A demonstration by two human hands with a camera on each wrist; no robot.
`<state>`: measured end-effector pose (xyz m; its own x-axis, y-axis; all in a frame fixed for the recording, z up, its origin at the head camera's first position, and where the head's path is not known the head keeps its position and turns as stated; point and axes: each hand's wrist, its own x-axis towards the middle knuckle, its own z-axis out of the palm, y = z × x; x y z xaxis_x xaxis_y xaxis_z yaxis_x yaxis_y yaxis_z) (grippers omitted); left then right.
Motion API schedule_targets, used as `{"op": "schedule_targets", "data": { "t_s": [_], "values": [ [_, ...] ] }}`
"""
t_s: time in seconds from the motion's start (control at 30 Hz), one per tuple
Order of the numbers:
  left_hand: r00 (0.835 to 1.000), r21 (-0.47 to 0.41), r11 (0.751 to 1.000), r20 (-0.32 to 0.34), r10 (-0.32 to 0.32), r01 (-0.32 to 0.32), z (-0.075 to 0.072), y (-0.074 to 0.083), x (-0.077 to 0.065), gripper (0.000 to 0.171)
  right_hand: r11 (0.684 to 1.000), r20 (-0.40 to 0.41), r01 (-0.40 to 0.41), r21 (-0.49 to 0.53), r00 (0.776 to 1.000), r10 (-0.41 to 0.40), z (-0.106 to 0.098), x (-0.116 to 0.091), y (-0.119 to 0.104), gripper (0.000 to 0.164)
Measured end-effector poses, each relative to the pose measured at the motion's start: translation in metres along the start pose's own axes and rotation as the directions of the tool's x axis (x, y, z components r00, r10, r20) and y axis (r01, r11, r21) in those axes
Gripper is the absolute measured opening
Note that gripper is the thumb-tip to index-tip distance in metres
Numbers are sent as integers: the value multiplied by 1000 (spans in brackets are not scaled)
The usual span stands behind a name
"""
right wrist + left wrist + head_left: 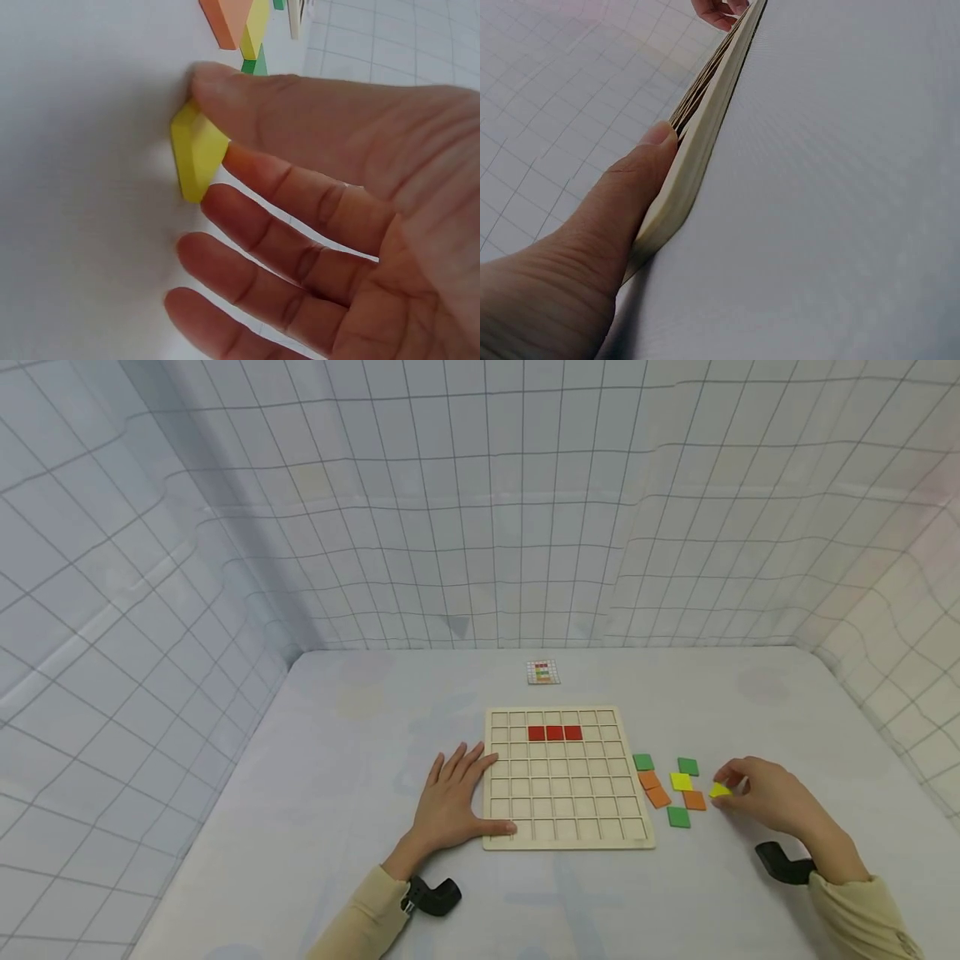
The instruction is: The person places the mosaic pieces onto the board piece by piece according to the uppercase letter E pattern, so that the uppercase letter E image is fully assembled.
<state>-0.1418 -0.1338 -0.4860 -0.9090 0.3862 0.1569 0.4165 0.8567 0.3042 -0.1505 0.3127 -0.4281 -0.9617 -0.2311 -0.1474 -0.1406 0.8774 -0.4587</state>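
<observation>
A wooden grid board [558, 791] lies flat, with three red tiles [554, 733] side by side in its second row from the far edge. Spread and straight, my left hand [450, 802] rests at the board's left side, its thumb over the near left corner. That thumb [622, 184] presses the rim in the left wrist view. To the right of the board, my right hand [768, 793] pinches a yellow square tile [199, 146] between thumb and fingers. The tile is tilted, close over the table.
Beside the board's right edge lie loose tiles: several green [678, 817] and orange [694, 800] ones and another yellow tile [681, 782]. Beyond the board is a small card [543, 672] with a coloured grid pattern. Checked white curtains [480, 527] enclose the white table [360, 735].
</observation>
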Motion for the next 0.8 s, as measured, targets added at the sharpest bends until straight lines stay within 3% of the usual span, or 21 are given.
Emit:
{"op": "schedule_targets", "data": {
  "t_s": [0.53,0.8],
  "values": [
    [1000,-6,1000,5,-11,12,-1,1,0,103,998,-76,7,68,997,-2,8,9,-2,26],
    [1000,-15,1000,2,4,-4,-1,1,0,102,996,-131,2,92,991,10,8,9,-8,12]
  ]
}}
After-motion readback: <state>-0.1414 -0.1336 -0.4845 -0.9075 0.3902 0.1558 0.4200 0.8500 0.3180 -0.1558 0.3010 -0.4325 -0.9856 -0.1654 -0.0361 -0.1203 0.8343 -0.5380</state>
